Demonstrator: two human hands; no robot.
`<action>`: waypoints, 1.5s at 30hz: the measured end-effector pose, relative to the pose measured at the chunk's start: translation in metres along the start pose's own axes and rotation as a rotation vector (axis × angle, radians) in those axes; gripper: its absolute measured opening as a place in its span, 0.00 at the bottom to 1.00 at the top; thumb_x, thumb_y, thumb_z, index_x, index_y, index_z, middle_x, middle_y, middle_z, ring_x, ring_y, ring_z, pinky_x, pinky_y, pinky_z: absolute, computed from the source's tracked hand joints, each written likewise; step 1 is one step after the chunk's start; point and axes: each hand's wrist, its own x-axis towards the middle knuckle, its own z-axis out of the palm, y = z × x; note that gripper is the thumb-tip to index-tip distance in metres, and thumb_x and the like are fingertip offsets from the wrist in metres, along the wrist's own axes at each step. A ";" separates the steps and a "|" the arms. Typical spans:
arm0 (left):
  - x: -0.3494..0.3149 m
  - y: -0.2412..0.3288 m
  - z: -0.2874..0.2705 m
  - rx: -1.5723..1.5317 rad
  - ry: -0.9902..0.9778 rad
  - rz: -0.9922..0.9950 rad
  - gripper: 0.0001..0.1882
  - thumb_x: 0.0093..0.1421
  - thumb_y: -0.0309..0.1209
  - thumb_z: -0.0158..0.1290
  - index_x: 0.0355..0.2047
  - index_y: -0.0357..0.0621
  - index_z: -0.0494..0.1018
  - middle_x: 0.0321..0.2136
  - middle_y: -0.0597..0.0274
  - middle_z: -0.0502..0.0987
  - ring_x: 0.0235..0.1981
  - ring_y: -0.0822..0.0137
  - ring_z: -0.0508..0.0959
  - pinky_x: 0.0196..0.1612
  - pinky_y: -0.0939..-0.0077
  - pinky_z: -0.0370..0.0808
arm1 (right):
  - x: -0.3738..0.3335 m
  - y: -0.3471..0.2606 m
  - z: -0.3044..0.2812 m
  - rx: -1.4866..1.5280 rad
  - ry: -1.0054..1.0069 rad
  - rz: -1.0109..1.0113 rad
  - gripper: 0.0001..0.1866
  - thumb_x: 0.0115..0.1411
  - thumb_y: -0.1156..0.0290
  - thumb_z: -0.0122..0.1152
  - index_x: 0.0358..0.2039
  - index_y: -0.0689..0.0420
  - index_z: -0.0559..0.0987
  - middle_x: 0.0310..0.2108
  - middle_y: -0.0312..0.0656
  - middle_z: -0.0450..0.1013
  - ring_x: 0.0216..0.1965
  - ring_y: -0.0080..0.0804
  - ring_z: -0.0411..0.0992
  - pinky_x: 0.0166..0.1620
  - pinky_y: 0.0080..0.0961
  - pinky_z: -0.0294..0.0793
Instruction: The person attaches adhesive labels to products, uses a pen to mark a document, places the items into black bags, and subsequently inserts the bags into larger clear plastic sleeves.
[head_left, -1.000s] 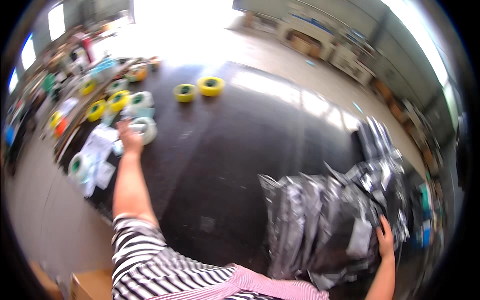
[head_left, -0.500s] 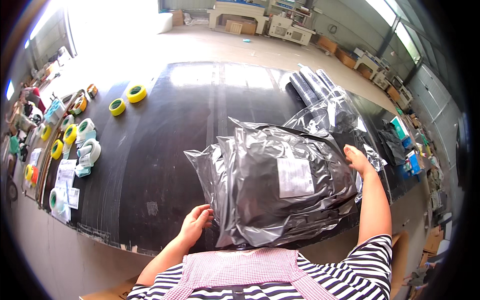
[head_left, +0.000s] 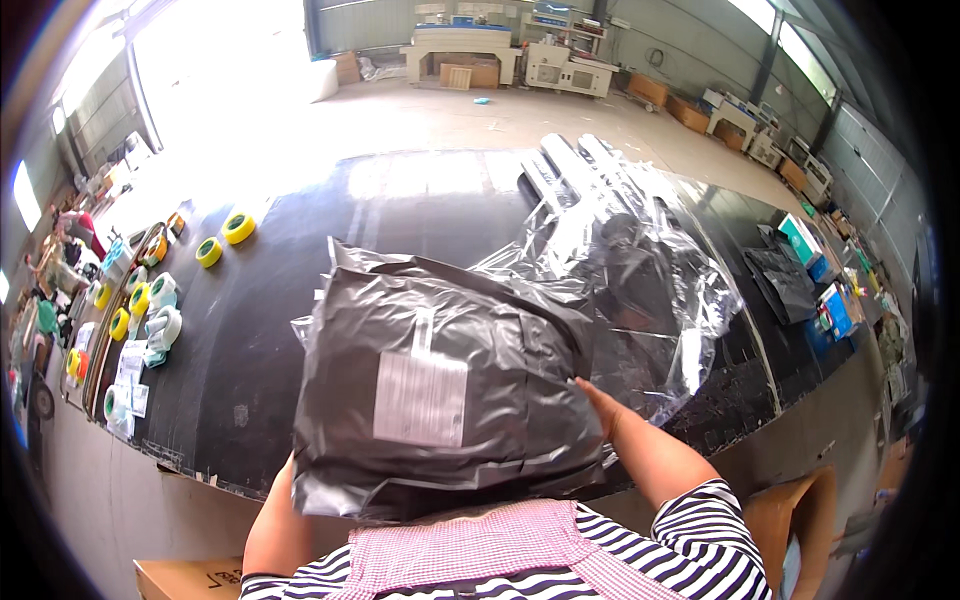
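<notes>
A bulky black plastic mailing bag (head_left: 480, 340) with a white label (head_left: 420, 400) on its face is held up close to my chest, over the table's near edge. My right hand (head_left: 600, 408) grips its right edge, the thumb on the face and the fingers mostly hidden. Behind the lower left side goes my left hand (head_left: 287, 482); only wrist and forearm show, its fingers covered by the bag. Further clear and black plastic edges show past the bag's left side. Crumpled clear plastic film (head_left: 690, 340) lies right of it on the black table (head_left: 250, 330).
Clear-wrapped rolls (head_left: 575, 165) lie at the table's far side. Yellow tape rolls (head_left: 239, 228), white tape rolls (head_left: 162, 326) and paper sheets (head_left: 130, 365) are at the left. A dark plastic bag (head_left: 778, 280) lies at the right. An open cardboard box (head_left: 800, 510) stands below right.
The mailing bag has been lifted and brought left and nearer to me. My right hand has closed on its right edge; my left hand has gone behind it. The clear film is more exposed.
</notes>
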 end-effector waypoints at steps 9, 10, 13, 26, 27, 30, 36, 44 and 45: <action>-0.061 0.076 0.095 0.286 -0.067 0.254 0.31 0.66 0.56 0.49 0.52 0.40 0.76 0.43 0.62 0.80 0.41 0.68 0.79 0.46 0.72 0.76 | -0.041 0.056 -0.022 0.483 -0.780 -0.172 0.42 0.62 0.41 0.56 0.67 0.58 0.66 0.66 0.47 0.65 0.67 0.46 0.62 0.69 0.44 0.57; -0.065 0.090 0.118 0.328 -0.110 0.293 0.30 0.66 0.55 0.49 0.52 0.40 0.76 0.42 0.62 0.80 0.40 0.68 0.79 0.46 0.72 0.76 | -0.052 0.053 -0.022 0.496 -0.807 -0.211 0.42 0.62 0.41 0.56 0.67 0.58 0.66 0.66 0.47 0.65 0.66 0.46 0.62 0.69 0.44 0.57; -0.073 0.125 0.200 0.440 -0.274 0.403 0.29 0.66 0.54 0.50 0.51 0.40 0.77 0.41 0.63 0.80 0.39 0.69 0.79 0.45 0.73 0.76 | -0.109 0.044 -0.029 0.486 -0.789 -0.411 0.41 0.62 0.41 0.56 0.67 0.59 0.66 0.66 0.47 0.65 0.66 0.46 0.63 0.69 0.43 0.57; -0.037 0.003 0.656 0.456 -1.136 0.425 0.23 0.66 0.47 0.54 0.47 0.39 0.79 0.36 0.65 0.81 0.35 0.72 0.78 0.41 0.75 0.75 | -0.388 0.127 -0.044 0.315 0.198 -1.463 0.40 0.63 0.43 0.56 0.66 0.59 0.67 0.66 0.47 0.65 0.65 0.47 0.63 0.68 0.43 0.58; -0.036 -0.011 0.685 0.435 -1.177 0.413 0.22 0.66 0.46 0.55 0.47 0.39 0.79 0.35 0.65 0.81 0.35 0.73 0.78 0.41 0.75 0.75 | -0.394 0.131 -0.045 0.310 0.242 -1.504 0.40 0.63 0.43 0.56 0.66 0.59 0.67 0.66 0.47 0.65 0.65 0.47 0.63 0.68 0.43 0.58; -0.023 -0.050 0.754 0.406 -1.287 0.380 0.21 0.66 0.45 0.56 0.46 0.38 0.79 0.34 0.65 0.81 0.34 0.73 0.77 0.40 0.76 0.74 | -0.400 0.137 -0.053 0.314 0.350 -1.590 0.40 0.63 0.43 0.56 0.66 0.59 0.67 0.65 0.47 0.65 0.65 0.47 0.63 0.68 0.43 0.58; 0.072 -0.041 0.733 0.231 -0.589 0.716 0.15 0.65 0.37 0.58 0.45 0.38 0.79 0.32 0.66 0.80 0.33 0.75 0.76 0.37 0.80 0.72 | -0.357 0.118 -0.112 0.490 0.578 -1.576 0.39 0.63 0.43 0.57 0.65 0.59 0.67 0.65 0.46 0.65 0.65 0.47 0.64 0.68 0.43 0.59; 0.068 -0.106 0.403 1.597 -0.578 0.978 0.41 0.54 0.56 0.62 0.62 0.46 0.66 0.62 0.48 0.61 0.62 0.47 0.64 0.60 0.55 0.66 | -0.321 0.086 -0.293 0.550 0.881 -1.134 0.35 0.64 0.44 0.56 0.63 0.56 0.70 0.64 0.43 0.68 0.64 0.45 0.66 0.65 0.49 0.62; 0.047 -0.116 0.368 1.780 -0.556 0.894 0.45 0.53 0.58 0.63 0.64 0.47 0.64 0.66 0.46 0.59 0.65 0.44 0.62 0.63 0.52 0.65 | -0.320 0.084 -0.294 0.552 0.851 -1.110 0.35 0.64 0.43 0.55 0.63 0.56 0.70 0.64 0.43 0.68 0.64 0.45 0.66 0.66 0.50 0.62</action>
